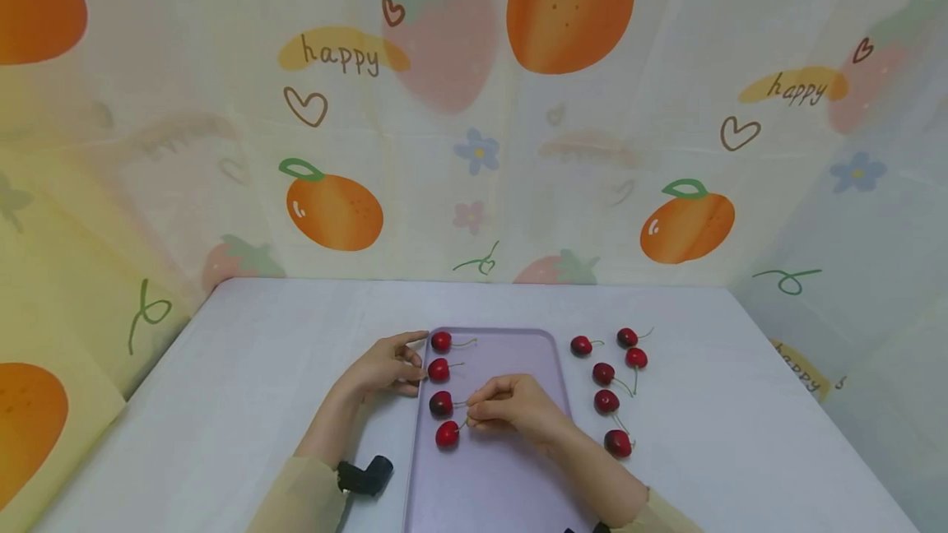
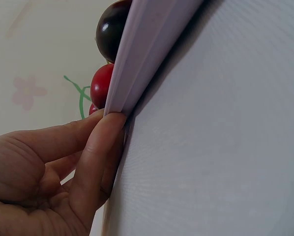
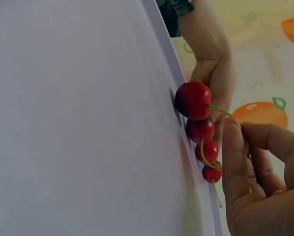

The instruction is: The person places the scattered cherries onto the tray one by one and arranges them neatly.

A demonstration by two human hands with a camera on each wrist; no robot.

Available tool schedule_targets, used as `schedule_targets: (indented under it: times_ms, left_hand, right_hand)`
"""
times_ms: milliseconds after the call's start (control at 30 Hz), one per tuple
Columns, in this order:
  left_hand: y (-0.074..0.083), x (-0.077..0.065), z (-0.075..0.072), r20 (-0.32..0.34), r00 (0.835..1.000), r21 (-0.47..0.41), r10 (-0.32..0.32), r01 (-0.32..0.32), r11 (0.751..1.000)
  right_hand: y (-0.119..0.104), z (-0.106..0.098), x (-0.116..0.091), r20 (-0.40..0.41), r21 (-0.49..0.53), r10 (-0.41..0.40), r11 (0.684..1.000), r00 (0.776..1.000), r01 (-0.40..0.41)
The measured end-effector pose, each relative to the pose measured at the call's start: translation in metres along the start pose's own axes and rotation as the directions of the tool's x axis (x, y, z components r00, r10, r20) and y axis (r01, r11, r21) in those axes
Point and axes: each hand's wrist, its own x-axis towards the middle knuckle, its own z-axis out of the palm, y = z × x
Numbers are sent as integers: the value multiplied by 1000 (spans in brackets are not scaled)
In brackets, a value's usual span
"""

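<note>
Several red cherries with green stems line the left side of a pale purple tray (image 1: 504,484). My right hand (image 1: 518,410) pinches the stem of the nearest cherry (image 1: 448,434) between thumb and fingertips; in the right wrist view this cherry (image 3: 193,101) sits against the tray, its stem running up to the fingers. Just beyond it lies a darker cherry (image 1: 440,404), with two more cherries farther back, one of them at the far corner (image 1: 441,342). My left hand (image 1: 385,364) rests its thumb and fingers against the tray's left rim (image 2: 137,54), near the far corner.
Right of the tray, several loose cherries (image 1: 606,401) lie on the white table (image 1: 741,434). A black device (image 1: 366,475) is strapped at the left wrist. Behind the table hangs a fruit-printed cloth (image 1: 474,187).
</note>
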Motion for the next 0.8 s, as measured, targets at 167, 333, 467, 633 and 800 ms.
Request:
schedule_targets:
  times_ms: [167, 333, 467, 633, 800]
  left_hand:
    - [1, 0, 0, 2, 1000, 7, -3, 3, 1000]
    - [2, -1, 0, 1, 1000, 4, -12, 12, 1000]
    - [2, -1, 0, 10, 1000, 0, -8, 8, 1000]
    - [1, -1, 0, 3, 1000, -2, -13, 13, 1000]
    - [1, -1, 0, 1, 1000, 8, -5, 5, 1000]
  right_hand:
    - [5, -1, 3, 5, -23, 4, 1000, 1000, -4]
    - [8, -2, 4, -10, -53, 6, 999, 1000, -7]
    - [8, -2, 4, -23, -78, 5, 997, 1000, -6]
    - [6, -2, 4, -33, -106, 13, 994, 999, -16]
    - [7, -2, 4, -51, -129, 25, 991, 998, -31]
